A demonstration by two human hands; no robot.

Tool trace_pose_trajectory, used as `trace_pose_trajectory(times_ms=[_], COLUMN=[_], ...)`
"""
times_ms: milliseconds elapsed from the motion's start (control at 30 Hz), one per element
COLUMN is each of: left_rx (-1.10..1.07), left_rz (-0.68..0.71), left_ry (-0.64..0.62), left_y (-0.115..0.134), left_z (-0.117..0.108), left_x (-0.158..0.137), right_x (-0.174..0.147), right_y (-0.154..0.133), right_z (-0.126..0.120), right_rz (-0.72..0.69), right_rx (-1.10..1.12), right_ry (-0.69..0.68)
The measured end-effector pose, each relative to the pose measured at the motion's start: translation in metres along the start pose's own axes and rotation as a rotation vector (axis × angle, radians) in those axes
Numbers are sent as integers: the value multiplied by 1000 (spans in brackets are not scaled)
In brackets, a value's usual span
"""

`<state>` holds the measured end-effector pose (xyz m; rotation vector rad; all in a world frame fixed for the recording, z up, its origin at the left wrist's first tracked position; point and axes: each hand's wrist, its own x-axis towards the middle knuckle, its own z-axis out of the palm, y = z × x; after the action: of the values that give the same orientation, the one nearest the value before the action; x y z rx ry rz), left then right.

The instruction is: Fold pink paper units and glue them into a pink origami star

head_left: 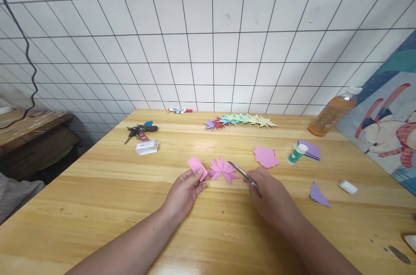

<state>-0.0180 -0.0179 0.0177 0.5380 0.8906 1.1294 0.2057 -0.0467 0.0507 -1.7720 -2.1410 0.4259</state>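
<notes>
- A pink folded-paper star [222, 169] is lying mid-tabletop [97, 205], between both hands.
- The left hand [183, 193] is pinching a small pink paper slip [196, 166] in its fingers.
- The right hand [269, 195] is gripping slim metal scissors [239, 171], fingers curled around them, tips touching the star.
- A pink paper stack [265, 156] is sitting just beyond.

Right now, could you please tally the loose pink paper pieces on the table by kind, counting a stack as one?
Folded pink piece held in the left hand: 1
Pink folded star shape by the tool in the right hand: 1
Pink paper stack: 1
Total: 3
</notes>
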Motion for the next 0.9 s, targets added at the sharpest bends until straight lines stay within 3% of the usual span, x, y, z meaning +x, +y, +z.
trace_pose_trajectory(times_ms=[133, 233, 600, 900], left_rx=[-52, -66, -48, -68], left_rz=[8, 16, 20, 21], left_ry=[30, 34, 27, 47], left_y=[-1, -2, -3, -3], left_z=[-1, -1, -1, -2], left_x=[3, 3, 3, 3], right_x=[-6, -8, -6, -8], right_y=[-18, -25, -26, -26], right_z=[6, 14, 27, 25], right_rz=[-134, -174, -146, -157], right_rx=[217, 263, -117, -161], right_ry=[-112, -106, -65, -56])
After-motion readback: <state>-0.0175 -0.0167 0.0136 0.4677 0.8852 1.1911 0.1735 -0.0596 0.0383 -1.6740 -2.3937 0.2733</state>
